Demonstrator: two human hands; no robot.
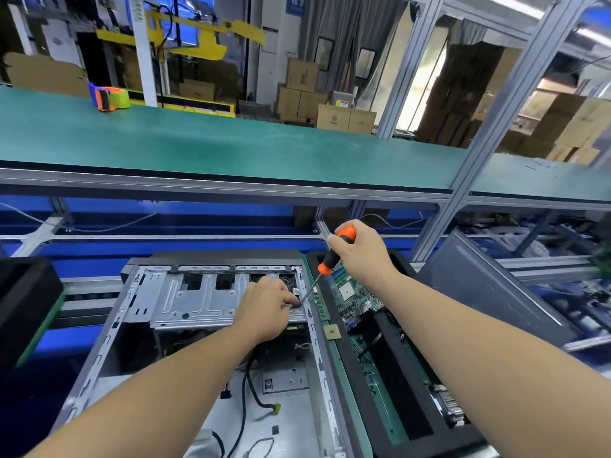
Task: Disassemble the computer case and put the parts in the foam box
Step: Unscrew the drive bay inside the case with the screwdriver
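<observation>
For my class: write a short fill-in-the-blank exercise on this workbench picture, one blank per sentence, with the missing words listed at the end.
1. The right hand grips a screwdriver whose handle is black and ____.
2. The left hand pinches at the screwdriver's tip on the metal drive cage inside the open ____ case.
3. The green circuit board lies in the black foam box on the case's ____ side.
4. A tape dispenser sits on the ____ shelf above.

Missing words: orange; computer; right; green
</observation>
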